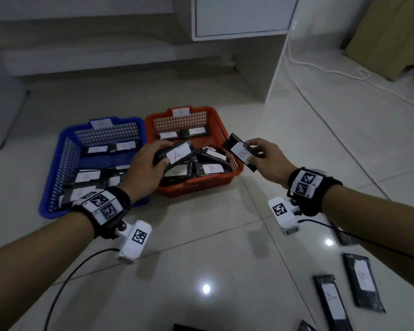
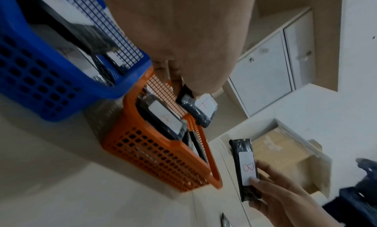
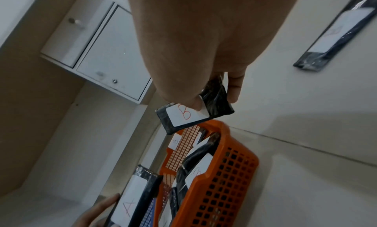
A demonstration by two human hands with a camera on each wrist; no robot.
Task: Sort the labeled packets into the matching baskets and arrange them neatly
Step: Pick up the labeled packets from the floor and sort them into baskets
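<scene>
Currently left hand (image 1: 146, 161) grips A packet (image 1: 177, 154) over the red basket (image 1: 234, 174); right hand (image 1: 265, 155) pinches B packet (image 1: 242, 152) above its right rim. Swing A left to the blue basket (image 1: 58, 163), lay both flat, labels up.

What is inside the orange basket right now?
The orange basket holds a loose pile of black packets, several labelled B, plus a row along the far wall. The left hand and its A packet cover part of the pile.
</scene>
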